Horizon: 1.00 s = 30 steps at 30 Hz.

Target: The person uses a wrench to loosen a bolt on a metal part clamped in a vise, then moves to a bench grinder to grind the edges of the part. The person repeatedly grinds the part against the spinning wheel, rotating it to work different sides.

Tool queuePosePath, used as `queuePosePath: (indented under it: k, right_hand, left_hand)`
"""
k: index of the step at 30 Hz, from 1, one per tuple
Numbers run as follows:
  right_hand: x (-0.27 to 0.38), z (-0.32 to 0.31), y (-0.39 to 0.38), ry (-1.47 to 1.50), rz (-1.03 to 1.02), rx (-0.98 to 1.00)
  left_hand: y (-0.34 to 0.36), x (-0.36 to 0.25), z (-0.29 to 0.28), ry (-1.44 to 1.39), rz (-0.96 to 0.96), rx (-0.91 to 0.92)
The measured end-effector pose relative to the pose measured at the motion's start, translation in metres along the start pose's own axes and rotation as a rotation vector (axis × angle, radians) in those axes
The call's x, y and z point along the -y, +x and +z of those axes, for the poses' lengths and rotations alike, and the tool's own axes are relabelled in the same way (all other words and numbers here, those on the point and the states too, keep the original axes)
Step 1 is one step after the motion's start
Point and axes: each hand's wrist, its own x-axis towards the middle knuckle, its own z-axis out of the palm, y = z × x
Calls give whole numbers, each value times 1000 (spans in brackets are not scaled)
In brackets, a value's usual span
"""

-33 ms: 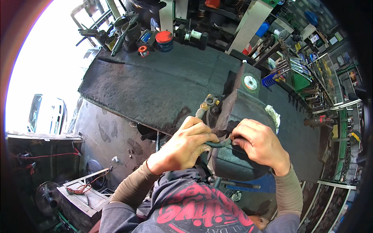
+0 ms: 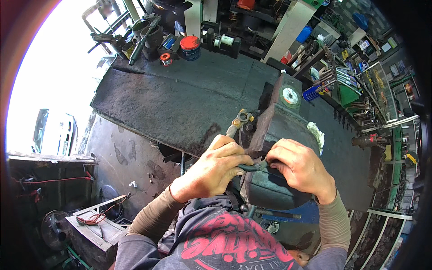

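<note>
My left hand (image 2: 216,164) is closed around a thick dark cable (image 2: 249,167), whose short end runs to the right out of my fingers. Above that hand, a brass-coloured clamp terminal (image 2: 238,121) sticks up on a grey stretch that looks like part of the same cable. My right hand (image 2: 297,166) pinches at the cable's right end, and its fingers hide what exactly they grip. Both hands are over the near part of a large dark bench vise (image 2: 288,132).
A round disc (image 2: 289,96) lies on the vise's far part, with a white rag (image 2: 316,135) at its right. Along the dark workbench's (image 2: 180,94) far edge stand a red-lidded tub (image 2: 190,47) and a solder spool (image 2: 165,59). Tools fill a rack (image 2: 346,81) at right.
My right hand's fingers have shifted very slightly at the cable's end. The left hand and the cable stay in place.
</note>
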Motion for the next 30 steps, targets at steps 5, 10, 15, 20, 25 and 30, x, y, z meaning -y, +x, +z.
queuePosePath:
  k: [5,10,15,20,25,30]
  right_hand:
    - [2,-2,-1,26,5,-65]
    - [-4,1,-1,-50,64,-18]
    - [-4,-2,-3,23,-3,-74]
    - [-3,0,-21,243,142,-258]
    - [-8,15,-52,1096,371,-493]
    - [-7,18,-58,1254,439,-595]
  left_hand:
    - [1,1,0,7,4,-3]
    - [2,0,-1,16,25,-9]
    - [1,-1,-1,13,36,-17]
    - [2,-5,1,48,36,-45]
    - [1,-8,4,42,30,-150]
    - [4,-15,5,77,-17,-156]
